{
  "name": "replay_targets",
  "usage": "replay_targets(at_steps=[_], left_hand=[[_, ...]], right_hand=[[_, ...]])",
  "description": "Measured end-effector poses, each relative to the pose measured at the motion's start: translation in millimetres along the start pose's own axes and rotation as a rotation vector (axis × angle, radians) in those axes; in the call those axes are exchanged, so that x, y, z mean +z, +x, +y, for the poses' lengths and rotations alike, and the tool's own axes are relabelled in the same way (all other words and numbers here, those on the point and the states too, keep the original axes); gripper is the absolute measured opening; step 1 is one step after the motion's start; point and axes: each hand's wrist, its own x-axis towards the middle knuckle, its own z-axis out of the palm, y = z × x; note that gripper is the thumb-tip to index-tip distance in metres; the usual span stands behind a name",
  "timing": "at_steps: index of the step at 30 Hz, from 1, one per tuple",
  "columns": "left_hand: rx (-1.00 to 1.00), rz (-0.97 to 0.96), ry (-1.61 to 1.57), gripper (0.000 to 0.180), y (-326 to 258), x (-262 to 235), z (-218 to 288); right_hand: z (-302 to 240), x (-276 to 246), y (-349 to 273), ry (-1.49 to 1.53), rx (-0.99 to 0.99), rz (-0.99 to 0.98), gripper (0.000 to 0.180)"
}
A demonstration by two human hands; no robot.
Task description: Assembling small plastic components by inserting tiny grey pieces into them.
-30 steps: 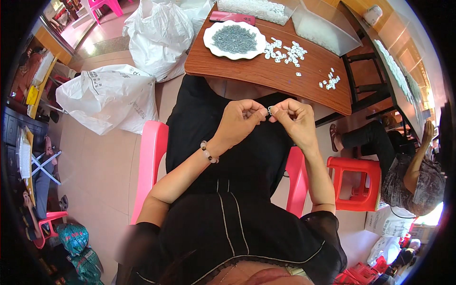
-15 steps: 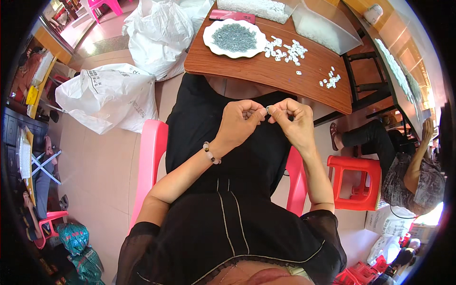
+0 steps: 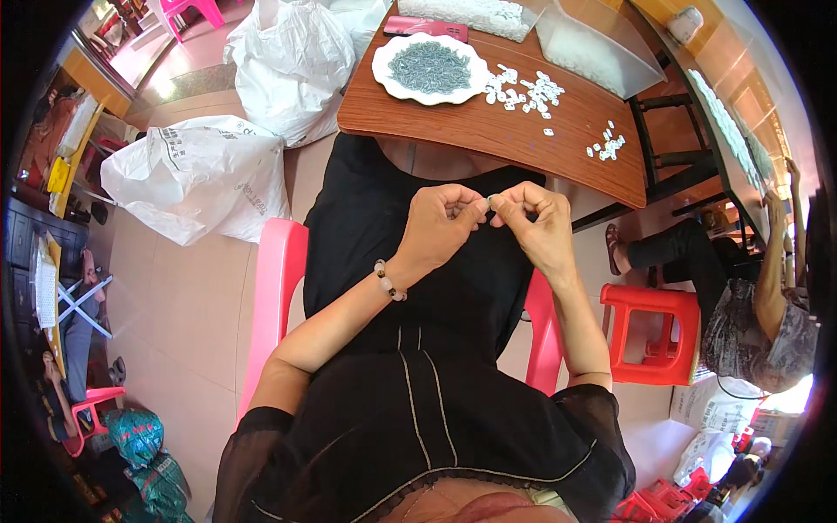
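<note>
My left hand (image 3: pixel 442 221) and my right hand (image 3: pixel 534 225) meet fingertip to fingertip above my lap, both in a pinch. Between them shows a sliver of a small pale piece (image 3: pixel 491 200), mostly covered by my fingers; its kind is too small to tell. Ahead on the brown table (image 3: pixel 436 126) stands a white scalloped plate (image 3: pixel 381 71) heaped with small grey metal pins or screws (image 3: pixel 429 67). Several small white plastic pieces with holes (image 3: pixel 540 91) lie loose beside the plate, and another little group (image 3: pixel 608 146) lies nearer the right edge.
A translucent bin (image 3: pixel 593 57) of white pieces and a red phone-like case (image 3: pixel 425 28) are at the table's back. White sacks (image 3: pixel 196 179) stand on the floor at left. Pink chair arms (image 3: pixel 281 288) flank me. At right are a red stool (image 3: pixel 649 331) and a seated person (image 3: pixel 754 322).
My hands stay nearly where they were, still pinched together, with only a slight shift of the fingers. The person at right has moved their arms.
</note>
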Motion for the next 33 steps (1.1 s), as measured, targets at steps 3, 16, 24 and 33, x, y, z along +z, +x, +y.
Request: replay_targets(at_steps=[3,16,24,33], left_hand=[[-0.009,-0.007,-0.041,0.017,1,0,5],[-0.077,-0.042,-0.123,0.019,1,-2,6],[-0.073,-0.029,-0.114,0.019,1,-2,8],[-0.118,-0.032,-0.185,0.022,2,-3,10]], right_hand=[[5,-2,3,0.077,0.015,-0.011,0.014],[14,1,3,0.189,0.014,0.021,0.014],[15,0,4,0.177,-0.002,0.009,0.015],[19,0,4,0.180,0.000,0.022,0.016]])
